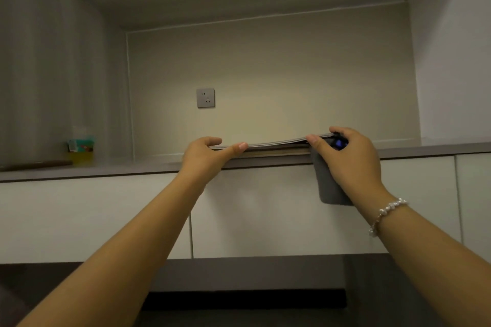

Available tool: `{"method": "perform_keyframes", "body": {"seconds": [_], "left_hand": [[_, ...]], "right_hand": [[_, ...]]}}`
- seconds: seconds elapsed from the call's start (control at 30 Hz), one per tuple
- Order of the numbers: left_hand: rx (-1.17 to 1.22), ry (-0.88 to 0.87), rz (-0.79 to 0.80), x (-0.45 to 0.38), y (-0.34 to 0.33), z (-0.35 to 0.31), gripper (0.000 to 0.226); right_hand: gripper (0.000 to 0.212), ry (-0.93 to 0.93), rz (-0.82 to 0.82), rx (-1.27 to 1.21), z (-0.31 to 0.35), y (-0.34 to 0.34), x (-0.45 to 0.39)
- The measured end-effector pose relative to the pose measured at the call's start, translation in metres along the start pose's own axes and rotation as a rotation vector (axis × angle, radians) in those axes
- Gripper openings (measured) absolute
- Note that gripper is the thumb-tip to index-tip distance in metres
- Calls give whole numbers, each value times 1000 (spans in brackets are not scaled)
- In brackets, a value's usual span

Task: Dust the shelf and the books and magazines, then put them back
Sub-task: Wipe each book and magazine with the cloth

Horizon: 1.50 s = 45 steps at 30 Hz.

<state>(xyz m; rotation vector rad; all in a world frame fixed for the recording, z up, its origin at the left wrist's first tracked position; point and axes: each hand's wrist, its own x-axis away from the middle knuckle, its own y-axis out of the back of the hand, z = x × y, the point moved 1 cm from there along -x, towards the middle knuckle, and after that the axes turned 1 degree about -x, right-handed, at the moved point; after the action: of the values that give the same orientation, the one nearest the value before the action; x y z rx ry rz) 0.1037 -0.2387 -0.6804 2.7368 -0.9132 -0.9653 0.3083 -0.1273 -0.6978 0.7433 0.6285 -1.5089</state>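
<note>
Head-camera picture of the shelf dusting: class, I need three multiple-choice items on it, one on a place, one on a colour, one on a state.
1. Where is the square grey wall socket?
A. on the back wall above the thin flat stack of magazines
B. on the white drawer front
C. on the upper shelf

2. What colour is the cloth hanging below the right hand?
A. yellow
B. dark grey
C. white

3. What is the left hand doing?
A. hanging idle
B. pressing the socket
C. holding the stack's left end in its grip

Answers:
1 A, the socket sits on the beige wall over the stack.
2 B, the cloth is dark grey against the white fronts.
3 C, its thumb and fingers close on the stack's edge.
</note>
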Motion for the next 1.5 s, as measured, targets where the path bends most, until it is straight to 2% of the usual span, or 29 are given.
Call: {"method": "perform_keyframes", "body": {"seconds": [0.2, 0.33, 0.43, 0.57, 0.67, 0.97, 1.1, 1.3, 1.4, 1.5], "left_hand": [[42, 10, -187, -5, -25, 9, 76], [38, -110, -302, 21, -36, 8, 68], [104, -159, -316, 52, -44, 19, 57], [167, -115, -215, 100, -57, 54, 32], [247, -4, -119, 137, -69, 97, 14], [182, 321, 125, 242, -87, 240, 10], [95, 414, 276, 282, -92, 291, 19], [83, 657, 375, 338, -90, 350, 16], [98, 781, 424, 356, -88, 370, 18], [-39, 795, 452, 372, -86, 386, 21]], "right_hand": [[48, -73, 15, -193, -7, -6, 50], [40, -213, 96, -290, -19, -16, 78], [31, -301, 200, -314, -33, -22, 100], [26, -367, 321, -316, -57, -30, 132], [27, -412, 399, -297, -78, -37, 159], [28, -580, 632, -166, -149, -60, 268], [28, -755, 769, -171, -173, -70, 314], [28, -945, 996, -82, -211, -72, 375], [26, -986, 1069, -47, -223, -70, 404], [28, -937, 1102, 37, -236, -68, 428]]}}
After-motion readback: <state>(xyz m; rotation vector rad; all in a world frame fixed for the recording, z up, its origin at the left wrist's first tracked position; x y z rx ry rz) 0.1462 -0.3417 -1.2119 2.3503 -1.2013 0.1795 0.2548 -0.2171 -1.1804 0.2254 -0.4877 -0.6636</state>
